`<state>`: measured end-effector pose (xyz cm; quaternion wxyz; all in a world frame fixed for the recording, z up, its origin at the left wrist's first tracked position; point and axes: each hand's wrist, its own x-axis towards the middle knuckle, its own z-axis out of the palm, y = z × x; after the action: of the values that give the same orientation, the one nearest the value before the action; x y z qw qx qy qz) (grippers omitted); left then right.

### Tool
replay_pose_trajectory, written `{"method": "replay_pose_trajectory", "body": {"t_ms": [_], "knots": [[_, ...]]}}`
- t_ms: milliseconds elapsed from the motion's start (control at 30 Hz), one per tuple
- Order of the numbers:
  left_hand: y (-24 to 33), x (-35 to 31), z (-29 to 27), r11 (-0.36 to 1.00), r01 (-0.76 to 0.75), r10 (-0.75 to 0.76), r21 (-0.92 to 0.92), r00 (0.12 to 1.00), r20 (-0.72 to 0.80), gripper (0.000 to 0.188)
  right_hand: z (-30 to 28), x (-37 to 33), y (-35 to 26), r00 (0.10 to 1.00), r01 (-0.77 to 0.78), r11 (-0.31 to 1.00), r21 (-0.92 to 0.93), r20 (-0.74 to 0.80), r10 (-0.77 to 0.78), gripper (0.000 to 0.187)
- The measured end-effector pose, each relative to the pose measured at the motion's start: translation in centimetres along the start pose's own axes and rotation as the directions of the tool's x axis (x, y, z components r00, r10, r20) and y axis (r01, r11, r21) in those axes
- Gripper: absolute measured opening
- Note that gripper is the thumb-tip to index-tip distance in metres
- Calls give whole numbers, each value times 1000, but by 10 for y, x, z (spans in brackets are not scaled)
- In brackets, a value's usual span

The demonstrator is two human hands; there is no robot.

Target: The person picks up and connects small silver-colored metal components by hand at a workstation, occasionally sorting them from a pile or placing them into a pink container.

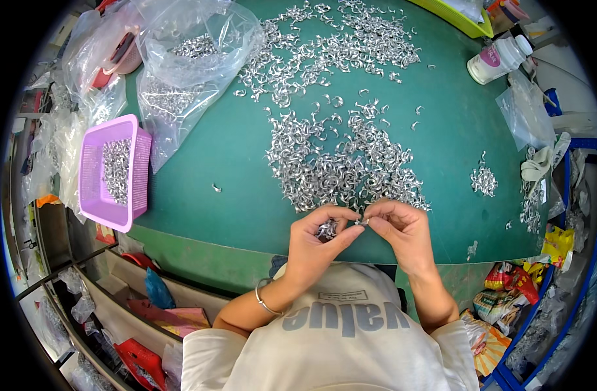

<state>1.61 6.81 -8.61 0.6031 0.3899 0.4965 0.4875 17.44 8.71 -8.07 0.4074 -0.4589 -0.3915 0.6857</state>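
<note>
Close to the table's near edge, my left hand (318, 244) is closed, with several small curved silver metal pieces (327, 229) cupped in its palm. Its thumb and forefinger pinch one small curved metal piece (361, 222). Across from it, my right hand (402, 234) pinches the other end of that same piece between thumb and forefinger. Just beyond both hands lies a dense pile of similar shiny pieces (341, 166). A looser spread of them (331, 49) reaches toward the far side. What the pieces are for cannot be told.
A purple basket (142, 176) holding metal pieces stands at the left. Behind it lies a clear plastic bag (181, 124) with more inside. Small heaps (484, 181) lie at the right. A white bottle (499, 60) and a yellow-green tray (458, 18) are at the far right.
</note>
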Motion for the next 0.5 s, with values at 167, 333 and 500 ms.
{"method": "replay_pose_trajectory", "body": {"t_ms": [167, 333, 500], "knots": [[7, -5, 1, 994, 106, -104, -31, 993, 49, 11, 2, -8, -3, 993, 118, 992, -36, 33, -116, 17], [10, -10, 0, 805, 466, -401, -369, 884, 242, 12, 1, -16, -7, 984, 175, 982, -71, 48, -172, 18], [8, -15, -1, 661, 565, -396, -494, 822, 410, 15, 5, -23, -8, 969, 249, 962, -116, 26, -247, 15]]}}
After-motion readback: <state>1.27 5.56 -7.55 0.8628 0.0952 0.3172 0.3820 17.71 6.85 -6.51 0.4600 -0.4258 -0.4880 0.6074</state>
